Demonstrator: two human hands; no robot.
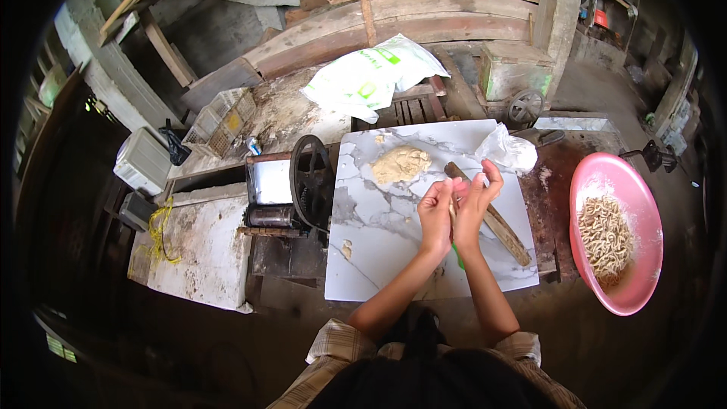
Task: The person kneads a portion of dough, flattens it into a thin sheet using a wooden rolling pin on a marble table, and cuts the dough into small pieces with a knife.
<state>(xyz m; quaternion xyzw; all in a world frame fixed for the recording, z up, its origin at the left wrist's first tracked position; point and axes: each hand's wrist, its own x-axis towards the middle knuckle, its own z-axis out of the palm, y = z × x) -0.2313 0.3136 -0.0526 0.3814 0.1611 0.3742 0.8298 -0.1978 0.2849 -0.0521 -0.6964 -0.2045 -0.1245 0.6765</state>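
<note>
My left hand (435, 218) and my right hand (473, 210) meet over a marble-patterned board (363, 257), fingers curled around what looks like a thin pale dough strip (453, 210), largely hidden between them. Some right fingers are raised. A lump of dough (400, 163) lies above and left of my hands. A long wooden rod (506, 236) lies diagonally behind and right of them, near a crumpled white plastic bag (503, 144). A small green object (459, 259) shows beneath my wrists.
A hand-cranked roller machine (269, 216) with a large wheel stands left. A pink basin (644, 257) holding short dough pieces sits right. Behind are a white sack (356, 76), plastic crates (216, 125), a metal box (515, 76) and wooden planks (432, 7).
</note>
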